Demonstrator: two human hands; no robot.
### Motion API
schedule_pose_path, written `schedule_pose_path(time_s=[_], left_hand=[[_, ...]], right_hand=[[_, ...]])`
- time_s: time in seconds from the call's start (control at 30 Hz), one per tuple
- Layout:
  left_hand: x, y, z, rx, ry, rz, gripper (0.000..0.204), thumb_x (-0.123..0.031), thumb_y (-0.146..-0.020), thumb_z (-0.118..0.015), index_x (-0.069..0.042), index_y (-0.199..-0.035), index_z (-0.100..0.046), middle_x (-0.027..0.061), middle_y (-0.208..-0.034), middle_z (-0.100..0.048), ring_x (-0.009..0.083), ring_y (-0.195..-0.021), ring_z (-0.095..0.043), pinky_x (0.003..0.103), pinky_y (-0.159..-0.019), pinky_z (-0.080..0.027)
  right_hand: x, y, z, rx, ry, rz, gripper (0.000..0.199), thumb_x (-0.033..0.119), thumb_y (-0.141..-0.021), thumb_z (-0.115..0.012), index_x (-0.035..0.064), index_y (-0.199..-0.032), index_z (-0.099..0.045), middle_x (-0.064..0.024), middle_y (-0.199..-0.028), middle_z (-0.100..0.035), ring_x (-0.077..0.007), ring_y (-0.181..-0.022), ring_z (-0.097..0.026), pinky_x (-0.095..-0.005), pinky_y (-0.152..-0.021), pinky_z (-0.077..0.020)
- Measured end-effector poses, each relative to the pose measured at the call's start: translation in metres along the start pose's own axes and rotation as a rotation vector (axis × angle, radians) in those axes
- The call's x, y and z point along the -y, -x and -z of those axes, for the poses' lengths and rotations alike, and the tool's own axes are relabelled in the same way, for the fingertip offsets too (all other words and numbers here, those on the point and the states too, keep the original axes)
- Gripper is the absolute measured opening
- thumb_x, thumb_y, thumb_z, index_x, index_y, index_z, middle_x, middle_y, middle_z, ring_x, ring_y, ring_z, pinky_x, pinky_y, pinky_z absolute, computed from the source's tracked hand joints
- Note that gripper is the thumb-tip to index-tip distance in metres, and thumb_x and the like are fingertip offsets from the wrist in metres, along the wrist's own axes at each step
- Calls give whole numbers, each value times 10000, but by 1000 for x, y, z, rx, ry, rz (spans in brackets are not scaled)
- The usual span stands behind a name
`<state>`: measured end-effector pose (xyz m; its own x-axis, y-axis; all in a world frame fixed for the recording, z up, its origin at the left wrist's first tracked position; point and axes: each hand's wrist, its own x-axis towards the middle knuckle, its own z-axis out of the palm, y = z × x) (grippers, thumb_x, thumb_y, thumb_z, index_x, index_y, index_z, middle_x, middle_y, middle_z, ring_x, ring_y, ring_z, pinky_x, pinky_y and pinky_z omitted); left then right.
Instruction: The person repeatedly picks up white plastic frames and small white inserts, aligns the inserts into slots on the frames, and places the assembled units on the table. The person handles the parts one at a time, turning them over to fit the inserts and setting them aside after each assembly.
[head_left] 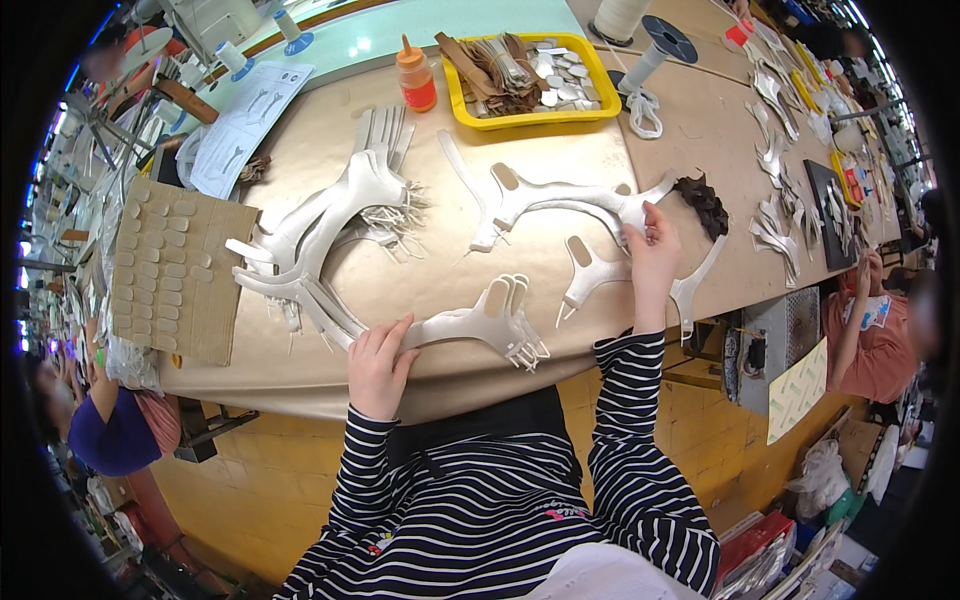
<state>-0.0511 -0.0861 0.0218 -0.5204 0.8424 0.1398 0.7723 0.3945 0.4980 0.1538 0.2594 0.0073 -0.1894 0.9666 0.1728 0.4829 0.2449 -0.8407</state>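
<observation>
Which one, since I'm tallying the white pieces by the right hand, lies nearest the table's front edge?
The lower forked piece, partly hidden by the right hand's wrist. The upper curved piece lies nearer the yellow tray.

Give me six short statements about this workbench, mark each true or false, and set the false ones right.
1. The orange squeeze bottle stands to the left of the yellow tray. True.
2. The yellow tray holds one kind of thing only. False: it holds brown strips and small pale pieces.
3. A dark brown ruffled bundle lies to the right of the right hand. True.
4. A cardboard sheet lies farther left than the left hand. True.
5. Nothing is laid out on the cardboard sheet. False: pale oval pads lie on it in rows.
6. The left hand touches nothing. False: it rests on white shaped pieces.
</observation>
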Motion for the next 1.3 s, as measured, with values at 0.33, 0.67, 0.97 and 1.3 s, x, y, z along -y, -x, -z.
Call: schedule_pose_path(time_s=[0.33, 0.67, 0.97, 1.3], left_hand=[[-2, -8, 1, 13, -2, 1, 574, -158, -770, -791, -108, -1322, -642, 68, -1100, -643, 277, -1027, -586, 401, -919, -431], [-3, -13, -2, 9, 56, 62, 423, -135, -735, -809, -111, -1151, -737, 62, -1039, -628, 275, -965, -587, 406, -869, -454], [-10, -8, -5, -55, 79, 86, 442, -98, -720, -811, -84, -1154, -730, 92, -1072, -626, 302, -1010, -570, 403, -906, -463], [-1, 4, -20, -174, 105, 93, 1015, -279, -734, -874, -117, -1558, -305, 208, -1500, -380, 399, -1365, -383, 488, -1127, -342]], right_hand=[[-9, 56, 96, -259, -531, -186, 315, -8, -915, -716, -65, -1221, -666, -59, -1058, -689, -108, -948, -632, -238, -873, -497], [-23, 20, 65, -89, 81, -32, 359, 195, -924, -713, 16, -1234, -678, -183, -1165, -646, -312, -1061, -629, -411, -958, -494], [8, -12, -16, 303, 170, -226, 435, 210, -812, -791, -53, -1136, -669, -182, -1036, -665, -274, -947, -647, -366, -831, -511], [97, 59, 12, 428, -604, 489, 187, -42, -810, -763, -43, -995, -732, -81, -888, -632, -161, -777, -600, -258, -697, -464]])
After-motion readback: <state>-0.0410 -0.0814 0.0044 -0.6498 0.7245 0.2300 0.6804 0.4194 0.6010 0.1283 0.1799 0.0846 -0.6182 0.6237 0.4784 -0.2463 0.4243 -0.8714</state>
